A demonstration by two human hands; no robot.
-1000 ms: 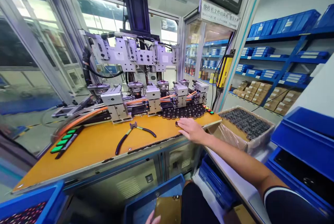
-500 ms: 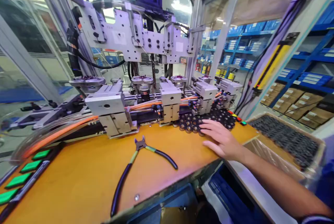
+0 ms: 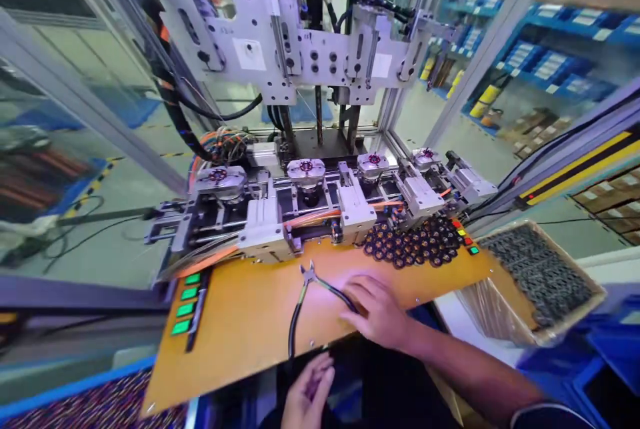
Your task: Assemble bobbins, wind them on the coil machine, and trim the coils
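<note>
My right hand (image 3: 377, 312) is over the orange work surface (image 3: 250, 322), its thumb apart from the fingers around one handle end of the diagonal cutters (image 3: 309, 275). Whether it touches that handle I cannot tell. The cutters lie flat with black-and-green handles spread. Below the front edge, my left hand (image 3: 311, 389) is closed, fingers curled towards the thumb; what they hold, if anything, is not clear. Many dark ring-shaped parts (image 3: 410, 245) lie grouped at the right rear of the surface.
Behind the surface stands a machine with clamp blocks (image 3: 265, 229) and round fixtures (image 3: 306, 167) bearing reddish parts. Green buttons (image 3: 185, 309) line the left side. A lined carton (image 3: 595, 295) of dark parts stands at right. A blue-rimmed bin (image 3: 75, 382) is at lower left.
My right hand has moved left from the ring-shaped parts to the cutters' handle. My left hand has come into view at the bottom. The camera view has tilted down and shifted.
</note>
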